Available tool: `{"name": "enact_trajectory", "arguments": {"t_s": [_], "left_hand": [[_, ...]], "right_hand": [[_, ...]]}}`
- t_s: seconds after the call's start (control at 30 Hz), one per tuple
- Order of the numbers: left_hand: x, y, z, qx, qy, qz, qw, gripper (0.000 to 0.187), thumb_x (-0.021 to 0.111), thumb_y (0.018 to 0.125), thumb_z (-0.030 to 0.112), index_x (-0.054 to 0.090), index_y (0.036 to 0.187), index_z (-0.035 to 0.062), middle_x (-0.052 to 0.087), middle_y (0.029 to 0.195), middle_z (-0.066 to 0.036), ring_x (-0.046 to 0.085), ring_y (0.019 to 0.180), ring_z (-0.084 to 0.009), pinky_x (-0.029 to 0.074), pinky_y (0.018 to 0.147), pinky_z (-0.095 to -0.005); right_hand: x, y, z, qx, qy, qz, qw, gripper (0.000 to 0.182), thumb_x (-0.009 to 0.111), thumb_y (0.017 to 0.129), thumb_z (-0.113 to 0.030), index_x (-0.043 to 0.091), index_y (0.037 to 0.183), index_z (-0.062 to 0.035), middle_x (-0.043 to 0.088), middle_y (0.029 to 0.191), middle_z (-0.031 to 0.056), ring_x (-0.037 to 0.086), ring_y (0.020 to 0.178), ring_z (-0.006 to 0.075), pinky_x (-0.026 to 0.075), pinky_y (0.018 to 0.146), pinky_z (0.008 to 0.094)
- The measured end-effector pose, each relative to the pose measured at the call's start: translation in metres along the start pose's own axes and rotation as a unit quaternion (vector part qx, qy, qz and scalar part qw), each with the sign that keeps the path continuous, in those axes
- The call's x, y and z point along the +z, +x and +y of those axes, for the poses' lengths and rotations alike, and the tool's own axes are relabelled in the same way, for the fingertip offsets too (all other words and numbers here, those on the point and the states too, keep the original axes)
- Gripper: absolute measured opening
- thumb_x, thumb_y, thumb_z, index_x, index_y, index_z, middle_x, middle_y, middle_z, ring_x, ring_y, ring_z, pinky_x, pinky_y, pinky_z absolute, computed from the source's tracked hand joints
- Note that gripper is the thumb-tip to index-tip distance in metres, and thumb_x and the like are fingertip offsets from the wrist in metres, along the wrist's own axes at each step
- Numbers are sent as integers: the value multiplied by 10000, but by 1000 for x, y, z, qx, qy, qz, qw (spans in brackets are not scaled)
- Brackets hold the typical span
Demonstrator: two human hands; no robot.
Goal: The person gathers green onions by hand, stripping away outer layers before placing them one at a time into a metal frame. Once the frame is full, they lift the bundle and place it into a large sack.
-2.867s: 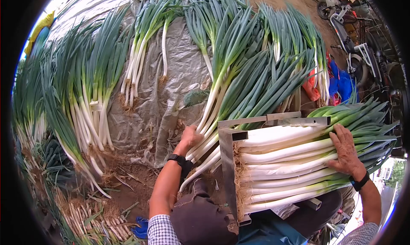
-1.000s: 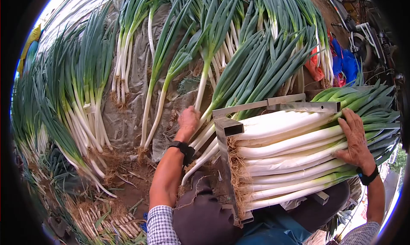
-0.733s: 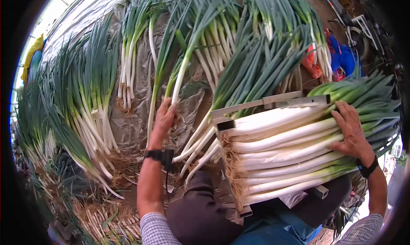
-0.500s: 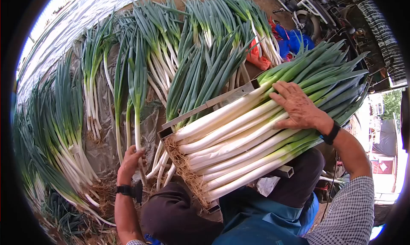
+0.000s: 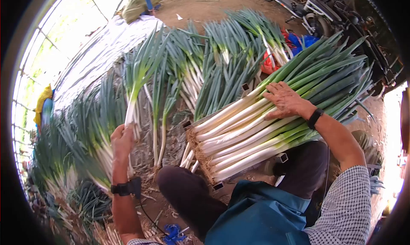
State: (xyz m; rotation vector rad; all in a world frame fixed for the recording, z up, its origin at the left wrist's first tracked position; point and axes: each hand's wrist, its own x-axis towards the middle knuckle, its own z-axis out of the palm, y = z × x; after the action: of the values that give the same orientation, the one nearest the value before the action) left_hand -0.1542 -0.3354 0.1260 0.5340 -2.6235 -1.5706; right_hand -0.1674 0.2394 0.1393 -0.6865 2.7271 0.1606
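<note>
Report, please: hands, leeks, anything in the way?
Left hand gripping a leek by its white stem. Right hand resting on the stacked leeks. Nothing visibly blocking either.

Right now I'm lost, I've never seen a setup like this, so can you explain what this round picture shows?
There's no machine: these are a person's bare hands, seen from a camera worn on the head, looking forward and down. The left hand has its grip around at least one long white-and-green leek-like stalk. The right hand rests, fingers spread, on a thick bundle of similar stalks in a grey metal frame. More loose stalks lie ahead.
</note>
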Motion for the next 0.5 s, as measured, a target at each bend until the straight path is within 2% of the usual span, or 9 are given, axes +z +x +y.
{"name": "enact_trajectory", "arguments": {"t_s": [0.1, 0.17, 0.23, 0.27, 0.33, 0.37, 0.4, 0.43, 0.5], "left_hand": [[3, -40, 38, 48, -34, 32, 998, 226, 651, 1015, 239, 705, 1092, 33, 526, 665, 57, 453, 528, -38, 311, 447, -231], [13, -60, 71, 116, -45, 32, 992, 209, 648, 1018, 196, 707, 1130, 29, 530, 672, 57, 467, 556, -33, 323, 462, -213], [31, -80, 110, 232, -6, 31, 972, 316, 652, 1018, 209, 685, 1267, 18, 608, 735, 31, 487, 597, -33, 382, 511, -214], [50, -81, 118, 309, 35, 69, 948, 325, 644, 1023, 226, 681, 1268, 15, 636, 775, 8, 499, 584, -38, 391, 484, -213], [93, -102, 151, 326, -32, 32, 944, 292, 626, 1034, 264, 686, 1191, 26, 663, 791, -31, 557, 559, -76, 427, 404, -253], [117, -101, 153, 353, -14, 9, 936, 252, 627, 1032, 255, 683, 1130, 30, 660, 782, -43, 565, 549, -103, 448, 411, -276], [145, -104, 151, 371, 1, -2, 929, 238, 655, 1015, 218, 689, 1137, 16, 664, 810, -43, 570, 594, -110, 475, 497, -274], [169, -114, 159, 449, 35, 34, 892, 214, 663, 1004, 210, 677, 1104, 21, 664, 801, -61, 589, 588, -136, 496, 496, -303], [231, -121, 148, 500, 25, 57, 864, 229, 698, 979, 217, 652, 1101, 29, 649, 777, -64, 574, 567, -153, 497, 479, -313]], "right_hand": [[3, -2, 3, 5, 11, 3, 1000, 971, 633, 803, -746, 550, 1428, -7, 437, 1541, 262, 340, 1477, 414, 208, 1237, 527], [1, -3, 1, 7, 16, 3, 1000, 977, 628, 802, -751, 547, 1432, -8, 438, 1540, 263, 337, 1479, 414, 204, 1239, 528], [1, -4, 1, 8, 13, 6, 1000, 991, 622, 795, -761, 547, 1433, -8, 448, 1530, 265, 346, 1473, 405, 210, 1232, 520], [0, -5, 1, 6, 11, 7, 1000, 994, 622, 793, -764, 548, 1432, -6, 453, 1524, 265, 354, 1468, 401, 214, 1228, 516], [-2, -6, 0, 1, 5, 12, 1000, 999, 622, 791, -768, 550, 1429, -3, 465, 1512, 265, 368, 1458, 393, 222, 1220, 506], [-2, -6, 0, -1, 5, 15, 1000, 998, 624, 789, -768, 553, 1424, -1, 471, 1504, 264, 374, 1451, 391, 227, 1217, 497], [-2, -6, 0, -2, 6, 18, 1000, 996, 625, 788, -767, 556, 1419, 0, 477, 1496, 264, 381, 1445, 389, 231, 1214, 488], [-3, -5, 0, -3, 6, 19, 1000, 995, 626, 786, -767, 559, 1414, 2, 483, 1489, 264, 387, 1438, 387, 235, 1211, 479], [-6, -5, -3, -5, 15, 15, 1000, 996, 643, 776, -757, 553, 1406, 9, 497, 1467, 269, 397, 1424, 393, 255, 1198, 482]]}}
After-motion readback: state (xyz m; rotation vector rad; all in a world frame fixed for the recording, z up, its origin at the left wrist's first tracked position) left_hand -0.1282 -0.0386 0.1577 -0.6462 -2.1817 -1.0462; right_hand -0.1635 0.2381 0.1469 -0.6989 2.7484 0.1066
